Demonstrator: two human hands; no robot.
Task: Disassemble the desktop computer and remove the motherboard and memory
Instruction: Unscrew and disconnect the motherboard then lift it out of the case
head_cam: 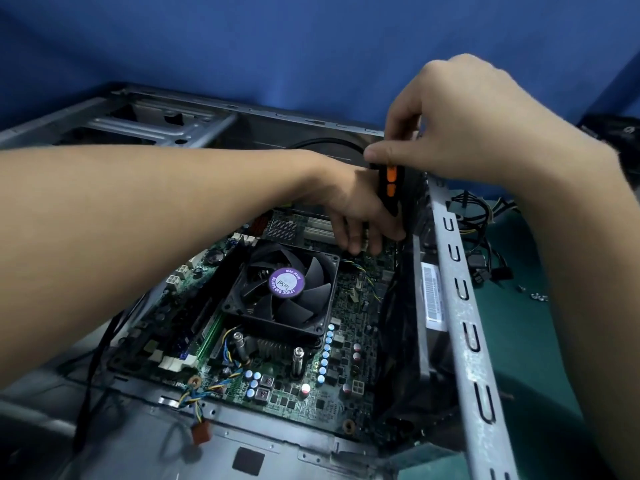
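Over on the left, the open computer case (145, 424) lies on its side, its empty drive cage (152, 124) up at the far corner against the blue wall (242, 39). A black cable (91, 368) trails down over the near left edge, and a bundle of coloured wires with a brown plug (201, 432) hangs over the front rail. The motherboard (287, 386) sits flat inside the case, still in place, with a memory stick (211, 332) seated in its slot just left of the black cooler fan (282, 289), purple label on the hub. The left hand (356, 209) reaches across above the fan, fingers curled down onto the board at its far edge; what its grip is pinching, I cannot tell. Just beside it, the right hand (460, 123) comes from above, grip pressed around the top of a black-and-orange screwdriver (390, 187) standing upright, tip hidden behind the left hand. Further right, the case's slotted metal rail (464, 306), then the green desk (519, 327) with loose cables (485, 244) and a few small screws (536, 296).
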